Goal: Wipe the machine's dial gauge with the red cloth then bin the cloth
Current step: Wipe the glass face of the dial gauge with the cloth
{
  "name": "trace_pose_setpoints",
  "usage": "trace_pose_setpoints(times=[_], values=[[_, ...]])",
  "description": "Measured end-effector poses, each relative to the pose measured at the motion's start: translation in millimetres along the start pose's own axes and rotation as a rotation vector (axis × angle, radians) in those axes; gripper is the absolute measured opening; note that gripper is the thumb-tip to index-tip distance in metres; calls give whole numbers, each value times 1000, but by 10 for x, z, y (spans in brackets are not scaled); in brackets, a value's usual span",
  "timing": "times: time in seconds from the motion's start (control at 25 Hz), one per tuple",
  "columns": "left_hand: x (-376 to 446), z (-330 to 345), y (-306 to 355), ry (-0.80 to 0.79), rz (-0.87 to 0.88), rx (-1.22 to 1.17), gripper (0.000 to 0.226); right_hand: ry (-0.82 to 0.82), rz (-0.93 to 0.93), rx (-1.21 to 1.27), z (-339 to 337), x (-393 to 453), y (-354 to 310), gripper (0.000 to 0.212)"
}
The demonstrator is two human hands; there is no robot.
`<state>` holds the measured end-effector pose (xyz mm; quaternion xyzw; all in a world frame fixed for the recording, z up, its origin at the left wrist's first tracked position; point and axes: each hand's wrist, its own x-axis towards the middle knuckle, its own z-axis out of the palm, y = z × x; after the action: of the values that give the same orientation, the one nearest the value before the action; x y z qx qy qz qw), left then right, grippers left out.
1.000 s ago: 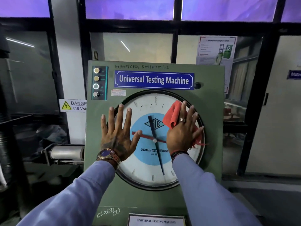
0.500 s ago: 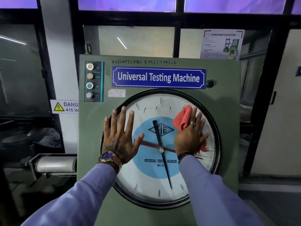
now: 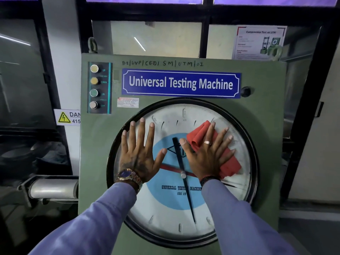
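Note:
A big round dial gauge (image 3: 165, 214) with a white face, blue centre and black rim fills the front of the green machine (image 3: 95, 162). My right hand (image 3: 206, 155) lies flat on the upper right of the glass, fingers spread, pressing the red cloth (image 3: 230, 166) against it. The cloth sticks out above and to the right of the palm. My left hand (image 3: 138, 153) rests flat and bare on the left part of the glass, fingers apart, with a watch on the wrist. No bin is in view.
A blue sign (image 3: 181, 83) reading Universal Testing Machine sits above the dial. A column of push buttons (image 3: 94, 87) is at the upper left of the panel. A danger sticker (image 3: 67, 117) and a metal cylinder (image 3: 53, 188) are left of the machine.
The view has come closer to the machine and dropped a little. My right hand with the cloth has stayed on the upper right of the glass. My left hand stays planted.

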<state>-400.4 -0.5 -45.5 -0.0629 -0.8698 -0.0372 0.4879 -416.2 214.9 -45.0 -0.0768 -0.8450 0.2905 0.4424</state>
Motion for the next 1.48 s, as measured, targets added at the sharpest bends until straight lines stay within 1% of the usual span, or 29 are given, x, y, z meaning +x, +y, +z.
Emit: trace_pose_setpoints(times=[0.16,0.28,0.4,0.56,0.68,0.88,1.08,1.16,1.24,1.32,1.48], values=[[15,191,35,15,-19,9,94,98,-57,-119,127,-9,61,116],[3,313,-42,4,-71,7,96,166,-96,-138,217,30,120,104],[-43,426,-178,26,-94,0,94,234,-137,-156,306,110,203,93],[-48,579,-290,70,-66,9,95,290,-187,-154,377,258,194,87],[-36,646,-323,95,-50,12,96,316,-231,-147,409,428,-24,84],[-74,634,-378,130,-59,-5,101,294,-389,-144,509,452,-495,82],[-206,595,-521,141,-54,2,102,178,-631,-132,677,148,-890,86],[-217,589,-521,125,-62,-19,102,131,-747,-147,679,108,-873,85],[-211,588,-498,134,-59,0,101,127,-825,-176,649,189,-751,82],[-195,583,-491,133,-58,19,102,168,-795,-192,596,305,-636,78],[-199,601,-493,128,-65,43,104,233,-577,-187,464,548,-451,77]])
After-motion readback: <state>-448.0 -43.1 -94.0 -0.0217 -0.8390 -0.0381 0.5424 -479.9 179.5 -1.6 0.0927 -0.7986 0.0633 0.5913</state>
